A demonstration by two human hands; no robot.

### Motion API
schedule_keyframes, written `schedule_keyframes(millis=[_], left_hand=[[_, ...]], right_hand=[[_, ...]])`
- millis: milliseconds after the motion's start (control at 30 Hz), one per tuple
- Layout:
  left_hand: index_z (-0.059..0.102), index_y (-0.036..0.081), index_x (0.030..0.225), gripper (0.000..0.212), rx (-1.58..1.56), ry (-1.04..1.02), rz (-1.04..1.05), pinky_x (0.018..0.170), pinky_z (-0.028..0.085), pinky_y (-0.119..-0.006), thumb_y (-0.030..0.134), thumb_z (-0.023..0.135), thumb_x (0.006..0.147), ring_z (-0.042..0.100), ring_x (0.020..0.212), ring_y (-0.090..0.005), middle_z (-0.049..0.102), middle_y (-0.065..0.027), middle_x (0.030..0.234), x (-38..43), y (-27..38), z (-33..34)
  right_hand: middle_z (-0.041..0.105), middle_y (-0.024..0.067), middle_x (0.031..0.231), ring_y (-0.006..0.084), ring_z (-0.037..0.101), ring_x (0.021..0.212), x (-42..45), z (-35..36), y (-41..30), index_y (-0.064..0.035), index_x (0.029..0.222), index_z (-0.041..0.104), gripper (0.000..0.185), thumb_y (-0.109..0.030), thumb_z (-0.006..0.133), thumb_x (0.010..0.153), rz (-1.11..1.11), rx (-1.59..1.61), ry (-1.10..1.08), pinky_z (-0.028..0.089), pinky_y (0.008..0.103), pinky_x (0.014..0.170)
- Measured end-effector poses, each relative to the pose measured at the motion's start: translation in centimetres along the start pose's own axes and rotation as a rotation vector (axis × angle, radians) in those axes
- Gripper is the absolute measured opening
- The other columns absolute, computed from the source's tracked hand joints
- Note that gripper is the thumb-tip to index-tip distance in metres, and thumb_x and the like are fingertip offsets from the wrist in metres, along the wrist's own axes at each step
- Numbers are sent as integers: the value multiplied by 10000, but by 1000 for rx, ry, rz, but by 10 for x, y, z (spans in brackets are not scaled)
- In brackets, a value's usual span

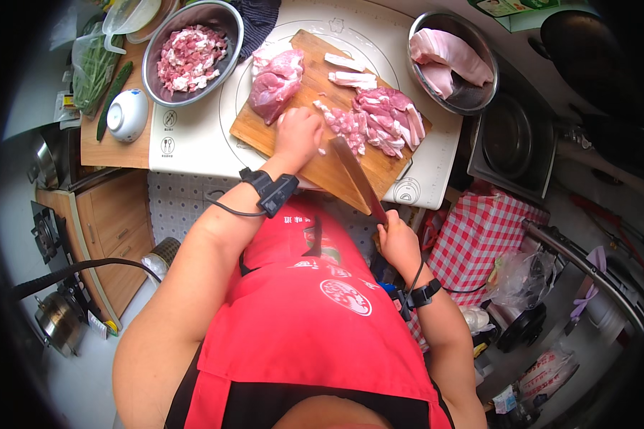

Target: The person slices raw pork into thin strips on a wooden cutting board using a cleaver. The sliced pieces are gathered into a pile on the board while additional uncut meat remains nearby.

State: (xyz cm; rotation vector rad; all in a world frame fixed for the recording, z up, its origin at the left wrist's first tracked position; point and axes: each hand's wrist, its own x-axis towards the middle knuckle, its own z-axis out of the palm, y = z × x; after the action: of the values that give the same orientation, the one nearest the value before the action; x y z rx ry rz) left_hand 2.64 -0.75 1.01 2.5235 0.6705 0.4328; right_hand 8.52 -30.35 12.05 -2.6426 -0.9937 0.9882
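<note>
A wooden cutting board [322, 171] lies at an angle on a white printed mat. My right hand [400, 240] grips the handle of a knife [357, 174], its broad blade slanting over the board's near part. My left hand [299, 134], fingers curled, rests at the board's left side, just below a large piece of raw meat [277, 86]; whether it pinches anything is hidden. Diced meat [349, 126] lies right of that hand, beside a pile of sliced meat [389, 118]. Strips of white fat [352, 80] sit near the board's far edge.
At the upper left stands a steel bowl [232, 64] of chopped meat, with a white bowl [126, 115], a cucumber [115, 96] and bagged greens [92, 69] beyond it. Another steel bowl [475, 102] at the upper right holds pale slabs of meat. A dark cloth [255, 21] lies behind the board.
</note>
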Motion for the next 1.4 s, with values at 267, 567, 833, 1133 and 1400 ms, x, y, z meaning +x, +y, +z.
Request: schedule_keyframes(millis=[267,567,833,1133,1400], left_hand=[[673,72,1069,246,-178,11,28,844,481,-456,177,689,848,596,938,-355,633,-125,969,-12,-13,-30],[657,52,1086,267,-128,-4,92,880,479,-459,166,690,847,582,1020,-361,631,-133,1052,-12,-10,-31],[663,70,1089,227,-182,-265,14,865,505,-445,83,642,863,623,981,-357,664,-158,1020,15,4,-13],[631,95,1045,348,10,-190,115,834,496,-451,224,777,757,572,985,-343,576,-117,987,-8,-9,-44],[635,58,1047,289,-83,-192,-2,862,494,-449,78,692,765,578,984,-359,596,-135,1008,-18,-22,-36]], right_hand=[[666,190,891,426,650,812,-11,9,0,-53,1070,528,224,-189,647,938,-52,161,91,523,514,688],[663,189,868,429,647,809,-1,8,1,-51,1042,524,225,-196,657,934,-23,212,94,513,511,685],[665,204,854,437,646,806,-17,1,-4,-42,1046,538,209,-177,655,940,44,353,90,500,500,674],[668,222,888,456,639,842,-14,-1,-5,-52,1089,550,229,-197,649,941,14,386,127,505,501,691],[652,189,830,414,641,775,-16,0,13,-52,1059,551,218,-177,669,925,-16,267,19,497,470,654]])
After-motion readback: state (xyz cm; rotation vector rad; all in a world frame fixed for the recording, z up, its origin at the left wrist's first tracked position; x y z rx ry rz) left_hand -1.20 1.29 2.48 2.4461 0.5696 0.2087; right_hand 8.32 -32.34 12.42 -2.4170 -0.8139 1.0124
